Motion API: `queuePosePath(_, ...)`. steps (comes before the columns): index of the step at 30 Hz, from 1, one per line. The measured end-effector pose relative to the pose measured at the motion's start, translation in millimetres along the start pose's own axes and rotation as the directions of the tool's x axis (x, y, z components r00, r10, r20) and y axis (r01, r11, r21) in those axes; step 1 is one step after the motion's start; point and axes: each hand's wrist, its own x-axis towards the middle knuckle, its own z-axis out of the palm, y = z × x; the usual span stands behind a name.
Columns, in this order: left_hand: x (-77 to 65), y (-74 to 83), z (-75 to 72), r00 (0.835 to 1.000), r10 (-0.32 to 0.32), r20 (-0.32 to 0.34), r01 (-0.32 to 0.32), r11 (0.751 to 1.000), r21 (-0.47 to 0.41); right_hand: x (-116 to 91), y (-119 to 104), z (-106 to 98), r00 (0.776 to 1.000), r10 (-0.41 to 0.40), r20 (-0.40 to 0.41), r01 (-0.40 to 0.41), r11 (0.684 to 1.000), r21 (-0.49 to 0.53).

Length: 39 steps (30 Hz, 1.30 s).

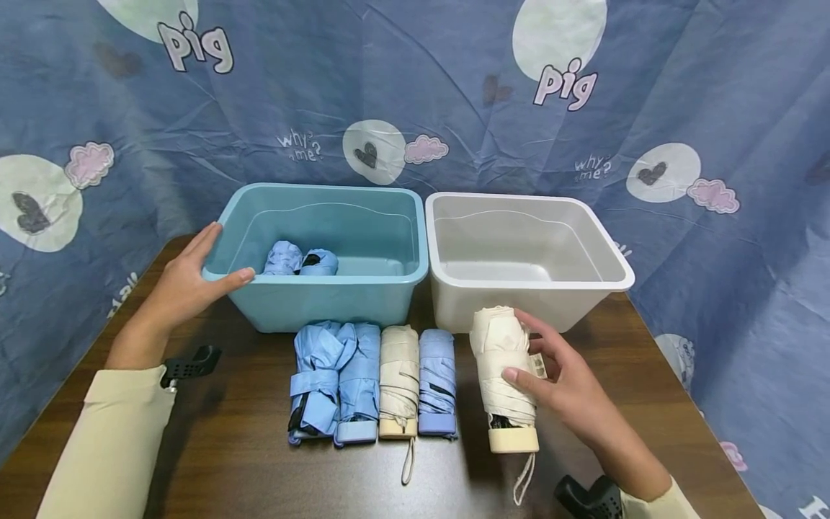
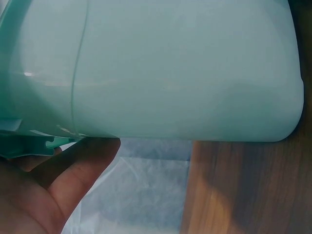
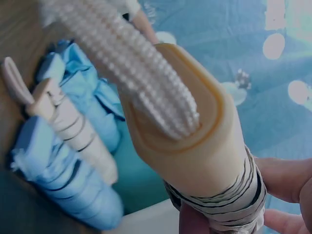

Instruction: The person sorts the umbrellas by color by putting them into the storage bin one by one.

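My right hand [image 1: 564, 382] holds a folded cream umbrella [image 1: 506, 367] just in front of the white bin, thumb on its near side and fingers behind. The umbrella's beige handle end [image 3: 204, 161] and its cord loop [image 3: 146, 83] fill the right wrist view. My left hand [image 1: 184, 277] rests at the front left corner of the teal bin [image 1: 337, 306], its thumb along the front rim and its fingers, fairly straight, against the left side. Two blue umbrellas [image 1: 283, 258] lie inside that bin, partly hidden by its front wall.
Folded umbrellas lie side by side on the wooden table: two light blue [image 1: 359, 375], one cream [image 1: 398, 367] and one periwinkle blue [image 1: 437, 378]. The white bin [image 1: 506, 299] stands right of the teal one. A blue printed cloth [image 1: 454, 72] hangs behind.
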Motion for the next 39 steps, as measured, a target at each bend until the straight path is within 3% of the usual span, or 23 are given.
queuePosePath(6,-1.9,-1.2,-2.0,1.0,0.003,-0.003,-0.003,1.0,0.009,7.3,-15.8,-7.7,0.999,-0.048,-0.018,0.048,0.999,0.019)
queuePosePath(13,0.3,-2.0,-0.3,1.0,-0.003,-0.006,0.003,1.0,0.002,25.6,-32.8,-27.1,0.994,-0.068,-0.085,0.063,0.996,-0.063)
queuePosePath(17,0.6,-2.8,0.8,1.0,-0.001,-0.005,0.001,1.0,-0.002,39.6,-42.6,-35.2,0.992,-0.073,-0.103,0.068,0.996,-0.053)
queuePosePath(27,1.0,-2.3,2.4,1.0,0.001,-0.008,-0.001,1.0,-0.003,84.7,-58.5,-41.7,0.993,-0.026,-0.118,0.031,0.999,0.036)
queuePosePath(39,-0.2,0.4,1.8,1.0,-0.005,-0.011,0.005,1.0,-0.004,147.2,-60.5,-41.5,0.987,0.044,-0.152,-0.04,0.999,0.031)
